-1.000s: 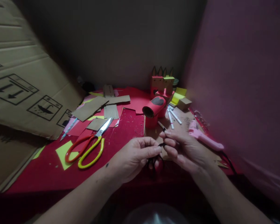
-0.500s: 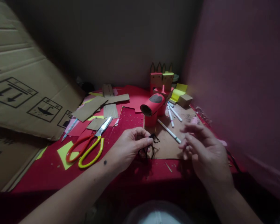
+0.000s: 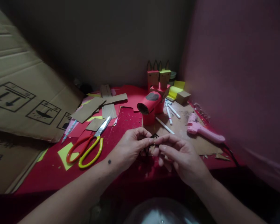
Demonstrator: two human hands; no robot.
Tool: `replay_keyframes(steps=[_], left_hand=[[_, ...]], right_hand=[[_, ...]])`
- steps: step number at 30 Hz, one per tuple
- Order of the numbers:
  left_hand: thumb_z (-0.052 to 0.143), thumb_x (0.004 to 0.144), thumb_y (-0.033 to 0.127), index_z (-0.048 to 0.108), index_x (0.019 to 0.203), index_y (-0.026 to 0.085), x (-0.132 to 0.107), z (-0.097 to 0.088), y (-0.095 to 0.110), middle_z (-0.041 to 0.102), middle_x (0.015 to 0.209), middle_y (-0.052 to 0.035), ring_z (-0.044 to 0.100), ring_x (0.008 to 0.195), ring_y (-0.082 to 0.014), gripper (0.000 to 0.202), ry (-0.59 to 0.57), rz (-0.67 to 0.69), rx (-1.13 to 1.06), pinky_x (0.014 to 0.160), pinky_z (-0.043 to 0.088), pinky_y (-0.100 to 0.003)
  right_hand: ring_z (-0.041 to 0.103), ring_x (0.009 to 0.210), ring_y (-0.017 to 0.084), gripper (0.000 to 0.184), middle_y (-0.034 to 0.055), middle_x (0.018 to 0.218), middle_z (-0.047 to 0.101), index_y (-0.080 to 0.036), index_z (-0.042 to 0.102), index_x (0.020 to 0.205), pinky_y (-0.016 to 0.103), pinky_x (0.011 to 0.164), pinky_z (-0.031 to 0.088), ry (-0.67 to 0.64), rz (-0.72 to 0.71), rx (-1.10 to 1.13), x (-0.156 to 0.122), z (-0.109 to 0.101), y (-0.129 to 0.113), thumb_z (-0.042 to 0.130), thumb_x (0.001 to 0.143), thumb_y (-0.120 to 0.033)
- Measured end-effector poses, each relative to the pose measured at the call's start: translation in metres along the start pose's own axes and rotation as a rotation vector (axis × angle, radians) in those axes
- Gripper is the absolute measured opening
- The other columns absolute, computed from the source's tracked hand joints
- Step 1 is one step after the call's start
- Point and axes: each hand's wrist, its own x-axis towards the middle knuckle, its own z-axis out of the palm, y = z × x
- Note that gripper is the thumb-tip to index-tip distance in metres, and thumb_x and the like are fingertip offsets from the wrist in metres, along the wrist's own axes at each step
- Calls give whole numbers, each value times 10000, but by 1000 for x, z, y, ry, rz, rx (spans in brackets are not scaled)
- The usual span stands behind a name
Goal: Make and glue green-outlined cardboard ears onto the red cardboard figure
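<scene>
Between the thumb and forefinger of my left hand is a bunch of thin black curled strips; whether they are string or paper I cannot tell. The fingers of my right hand are bent in a pinch and meet my left fingertips at these strips, hiding most of them. What lies between the right fingertips does not show. Just beyond my hands stands a red paper-covered model, with a tube lying across its top that bears a dark grey patch.
Scissors lie open at left, beside scraps of cardboard and coloured paper. White markers and a pink glue gun rest on a cardboard sheet. A large carton stands left; eared box figures stand behind.
My right hand has moved left to meet my left hand at the black strips, uncovering the pink glue gun. My left hand keeps its pinch.
</scene>
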Motion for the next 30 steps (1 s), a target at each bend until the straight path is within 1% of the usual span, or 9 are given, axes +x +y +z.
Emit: replay_keyframes(steps=[3,7,11,15,18,20,23,26,30], left_hand=[[614,797,238,501,799,158,0,-3,-2,610,630,-22,594,544,-154,139,-12,-9,-9,493,420,-239],[649,762,223,517,762,143,4,-9,-7,610,603,-23,555,496,-117,155,-26,-30,-23,448,395,-198],[661,737,212,527,749,140,7,-10,-9,592,551,-5,527,459,-102,152,-36,-36,-49,420,398,-181],[671,731,211,526,755,143,9,-12,-11,581,539,14,518,447,-87,162,-26,-18,-77,424,403,-172],[670,743,220,527,753,143,8,-13,-13,585,534,5,521,445,-95,163,-36,-22,-82,416,397,-177],[670,749,227,529,750,141,8,-13,-14,589,535,-1,517,439,-95,165,-49,-28,-84,407,388,-177],[679,746,231,531,745,139,7,-12,-14,582,533,6,504,431,-83,175,-52,-29,-93,401,374,-167],[683,732,219,528,731,139,6,-12,-14,568,520,12,497,431,-83,175,-50,-31,-104,394,375,-165],[694,707,214,526,726,141,5,-11,-12,553,526,23,491,442,-83,184,-39,-25,-115,408,390,-175]], right_hand=[[585,531,80,174,38,740,703,-168,658,899,139,385,378,-54,-35,-39,2,-8,-5,536,774,-169],[582,559,69,258,12,753,689,-183,641,957,148,436,422,-79,-97,-148,6,-11,-8,556,733,-89],[612,628,87,250,5,760,665,-189,628,986,173,490,463,-95,-179,-266,8,-9,-4,577,760,-94],[634,734,128,209,21,831,666,-202,623,973,247,609,518,-84,-300,-394,6,-9,3,596,784,-120],[605,758,137,253,17,849,642,-215,636,979,282,673,501,-62,-432,-539,5,-10,6,589,779,-67],[583,756,144,268,21,828,629,-205,653,950,288,675,477,-51,-525,-632,6,-11,8,584,764,-25],[564,731,150,230,25,771,615,-186,650,904,300,668,461,-40,-658,-713,9,-10,10,577,771,-13],[583,758,153,225,45,803,623,-181,643,919,298,682,477,-66,-774,-749,12,-9,11,563,794,-12],[584,755,143,209,69,838,584,-156,644,915,265,648,489,-106,-840,-795,13,-8,11,539,810,-8]])
